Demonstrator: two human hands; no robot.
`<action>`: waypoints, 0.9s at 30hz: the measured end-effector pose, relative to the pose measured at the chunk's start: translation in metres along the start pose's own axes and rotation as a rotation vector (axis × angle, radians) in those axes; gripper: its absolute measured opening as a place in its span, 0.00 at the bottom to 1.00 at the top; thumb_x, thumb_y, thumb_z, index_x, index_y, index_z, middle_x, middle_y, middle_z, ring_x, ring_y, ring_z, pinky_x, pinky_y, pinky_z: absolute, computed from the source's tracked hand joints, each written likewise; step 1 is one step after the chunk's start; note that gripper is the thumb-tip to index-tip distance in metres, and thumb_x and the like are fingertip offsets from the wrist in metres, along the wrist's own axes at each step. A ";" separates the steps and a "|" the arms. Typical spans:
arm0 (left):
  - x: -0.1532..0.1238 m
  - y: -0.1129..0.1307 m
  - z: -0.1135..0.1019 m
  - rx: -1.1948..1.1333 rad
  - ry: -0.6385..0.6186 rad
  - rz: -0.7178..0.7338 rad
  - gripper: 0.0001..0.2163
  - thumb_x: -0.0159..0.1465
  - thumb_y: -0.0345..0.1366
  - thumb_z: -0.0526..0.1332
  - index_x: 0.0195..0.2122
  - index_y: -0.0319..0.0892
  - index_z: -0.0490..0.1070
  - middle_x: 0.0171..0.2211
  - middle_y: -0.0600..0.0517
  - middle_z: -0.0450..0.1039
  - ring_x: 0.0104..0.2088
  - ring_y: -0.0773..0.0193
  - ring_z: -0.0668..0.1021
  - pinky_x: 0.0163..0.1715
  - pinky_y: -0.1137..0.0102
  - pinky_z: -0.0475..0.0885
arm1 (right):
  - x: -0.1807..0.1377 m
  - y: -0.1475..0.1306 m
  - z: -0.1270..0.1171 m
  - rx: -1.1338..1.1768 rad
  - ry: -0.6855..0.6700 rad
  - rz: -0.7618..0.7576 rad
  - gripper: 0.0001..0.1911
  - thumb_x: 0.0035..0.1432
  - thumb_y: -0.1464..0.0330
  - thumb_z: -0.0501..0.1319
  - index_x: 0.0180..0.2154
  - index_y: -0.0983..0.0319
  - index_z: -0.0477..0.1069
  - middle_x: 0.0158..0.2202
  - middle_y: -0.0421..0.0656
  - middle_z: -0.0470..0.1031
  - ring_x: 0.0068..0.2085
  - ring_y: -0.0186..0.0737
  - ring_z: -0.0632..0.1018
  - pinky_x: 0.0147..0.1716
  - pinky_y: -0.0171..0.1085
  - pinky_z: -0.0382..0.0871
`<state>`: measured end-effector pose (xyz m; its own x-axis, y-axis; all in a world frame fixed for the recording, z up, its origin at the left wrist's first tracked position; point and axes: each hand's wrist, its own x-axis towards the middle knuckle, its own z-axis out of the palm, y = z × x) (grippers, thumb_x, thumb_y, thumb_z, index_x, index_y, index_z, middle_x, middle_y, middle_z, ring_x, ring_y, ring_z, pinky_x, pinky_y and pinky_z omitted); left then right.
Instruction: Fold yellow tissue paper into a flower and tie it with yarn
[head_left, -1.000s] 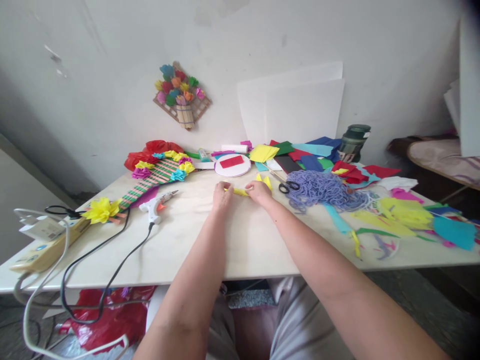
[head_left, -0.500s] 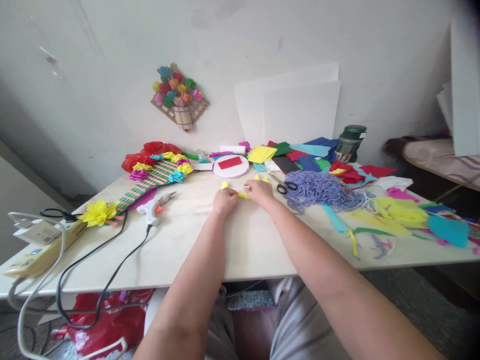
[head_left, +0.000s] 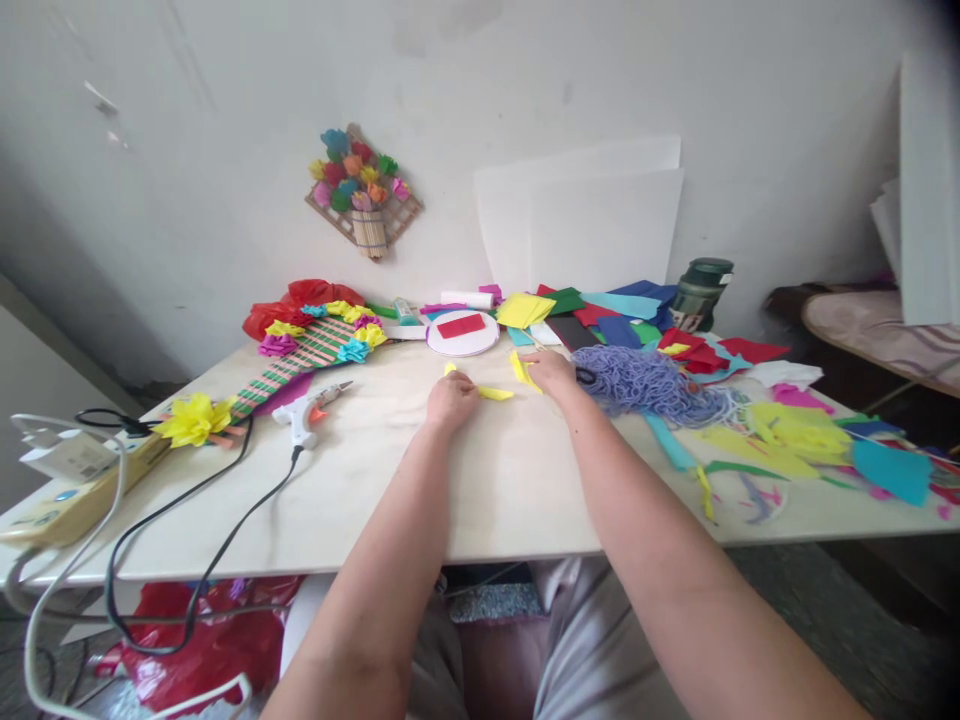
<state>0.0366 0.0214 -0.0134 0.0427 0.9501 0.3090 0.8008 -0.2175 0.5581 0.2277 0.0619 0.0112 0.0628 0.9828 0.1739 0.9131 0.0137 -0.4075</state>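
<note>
My left hand (head_left: pixel 452 400) is closed on a narrow yellow paper strip (head_left: pixel 495 393), which sticks out to the right just above the table. A yellow tip also shows above its fingers. To the right, my right hand (head_left: pixel 553 372) is closed at the edge of another yellow paper piece (head_left: pixel 523 371); the fingertips are partly hidden behind the hand. Beyond both hands lies a white round disc (head_left: pixel 442 348) with a purple rim, and a red paper rectangle (head_left: pixel 460 325) rests on it.
Purple yarn (head_left: pixel 652 382) and scissors (head_left: pixel 585 375) lie beside my right hand. At left are a glue gun (head_left: pixel 300 415) with its cord, a flower-trimmed striped craft (head_left: pixel 300 362) and a power strip (head_left: pixel 56 520). Coloured paper (head_left: pixel 525 309) and a green jar (head_left: pixel 701 290) stand behind.
My right hand has moved right, away from my left hand, with a yellow piece. The strip from my left hand now shows in the gap between them. My left hand has barely moved.
</note>
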 end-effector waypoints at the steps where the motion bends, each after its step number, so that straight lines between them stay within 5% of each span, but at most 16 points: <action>1: 0.000 0.000 0.000 -0.007 0.000 0.004 0.10 0.54 0.36 0.55 0.27 0.44 0.76 0.40 0.51 0.73 0.38 0.61 0.74 0.39 0.72 0.67 | -0.001 -0.002 0.000 -0.035 -0.033 -0.012 0.19 0.49 0.71 0.53 0.41 0.50 0.73 0.48 0.38 0.71 0.49 0.45 0.70 0.47 0.41 0.60; 6: 0.001 -0.001 0.001 -0.015 0.000 0.027 0.10 0.54 0.33 0.54 0.26 0.44 0.76 0.40 0.51 0.74 0.38 0.59 0.74 0.39 0.70 0.66 | -0.004 -0.009 0.002 -0.205 -0.161 -0.022 0.20 0.50 0.68 0.52 0.44 0.50 0.71 0.51 0.41 0.68 0.51 0.48 0.69 0.47 0.45 0.59; 20: 0.002 -0.002 0.002 -0.018 0.018 -0.048 0.11 0.54 0.35 0.55 0.34 0.45 0.76 0.40 0.49 0.74 0.38 0.58 0.74 0.41 0.68 0.66 | -0.011 -0.014 0.001 -0.342 -0.180 -0.012 0.20 0.53 0.70 0.49 0.47 0.59 0.69 0.50 0.48 0.68 0.52 0.50 0.65 0.47 0.46 0.56; 27: -0.003 0.002 0.005 0.158 0.007 0.075 0.12 0.56 0.38 0.54 0.35 0.46 0.76 0.40 0.50 0.72 0.40 0.59 0.72 0.40 0.69 0.67 | -0.010 -0.013 0.002 -0.375 -0.179 -0.025 0.19 0.54 0.69 0.50 0.46 0.63 0.70 0.49 0.48 0.69 0.53 0.49 0.65 0.48 0.45 0.56</action>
<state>0.0414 0.0190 -0.0171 0.1019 0.9309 0.3507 0.8794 -0.2491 0.4057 0.2143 0.0517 0.0133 -0.0021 1.0000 0.0076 0.9990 0.0025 -0.0447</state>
